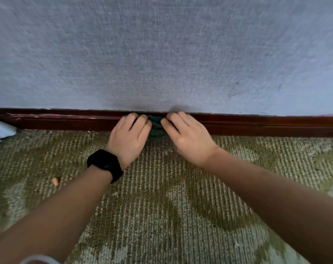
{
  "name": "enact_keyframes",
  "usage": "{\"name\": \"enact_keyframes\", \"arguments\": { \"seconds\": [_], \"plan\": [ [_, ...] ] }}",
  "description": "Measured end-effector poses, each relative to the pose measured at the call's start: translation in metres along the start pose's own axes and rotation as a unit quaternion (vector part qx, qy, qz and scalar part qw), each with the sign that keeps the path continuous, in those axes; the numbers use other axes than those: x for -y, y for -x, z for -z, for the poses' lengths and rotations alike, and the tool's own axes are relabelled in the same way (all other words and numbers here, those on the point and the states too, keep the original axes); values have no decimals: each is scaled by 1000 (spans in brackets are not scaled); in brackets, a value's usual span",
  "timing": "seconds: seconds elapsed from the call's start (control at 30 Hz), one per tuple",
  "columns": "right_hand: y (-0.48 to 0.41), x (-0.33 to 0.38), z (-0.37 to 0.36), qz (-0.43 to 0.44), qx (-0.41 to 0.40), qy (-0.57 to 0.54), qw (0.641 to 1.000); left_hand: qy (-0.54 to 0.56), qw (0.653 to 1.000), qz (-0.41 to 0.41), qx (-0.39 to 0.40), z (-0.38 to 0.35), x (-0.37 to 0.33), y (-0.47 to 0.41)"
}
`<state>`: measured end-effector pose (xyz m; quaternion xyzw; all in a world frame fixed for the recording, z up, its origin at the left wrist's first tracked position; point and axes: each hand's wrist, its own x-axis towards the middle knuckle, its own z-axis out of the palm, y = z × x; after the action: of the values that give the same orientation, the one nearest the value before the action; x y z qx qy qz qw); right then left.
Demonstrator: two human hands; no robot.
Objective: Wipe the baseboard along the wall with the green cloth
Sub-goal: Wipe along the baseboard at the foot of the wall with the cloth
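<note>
so, i have my left hand (128,134) and right hand (184,138) side by side, fingers bent over the green cloth (157,124) bunched between them, pressing it on the baseboard (257,125); pale streaks (51,116) left of my grip suggest that stretch is unwiped, so i judge much remains

It was an indoor room, home or hotel unclear: a grey textured wall (162,54) met a dark wooden baseboard (257,124) above worn, patterned green carpet (162,216).
</note>
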<state>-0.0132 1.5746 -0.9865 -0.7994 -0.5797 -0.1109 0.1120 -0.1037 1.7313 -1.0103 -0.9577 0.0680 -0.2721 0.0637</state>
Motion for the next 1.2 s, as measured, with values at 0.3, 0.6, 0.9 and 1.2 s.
{"name": "enact_keyframes", "arguments": {
  "seconds": [0.3, 0.6, 0.9, 1.2],
  "plan": [
    [2, 5, -2, -21, -29, 3, 999, 0, 996, -93, 8, 0, 13, 4],
    [-20, 28, -13, 29, -19, 1, 999, 4, 996, -10, 87, 18, 16, 23],
    [-24, 21, 3, 10, -23, 0, 1000, -3, 1000, 3, 26, 26, 22, 14],
    [-46, 45, -10, 19, -26, 5, 999, -49, 996, -29, 74, 34, 53, 35]
  ]
}}
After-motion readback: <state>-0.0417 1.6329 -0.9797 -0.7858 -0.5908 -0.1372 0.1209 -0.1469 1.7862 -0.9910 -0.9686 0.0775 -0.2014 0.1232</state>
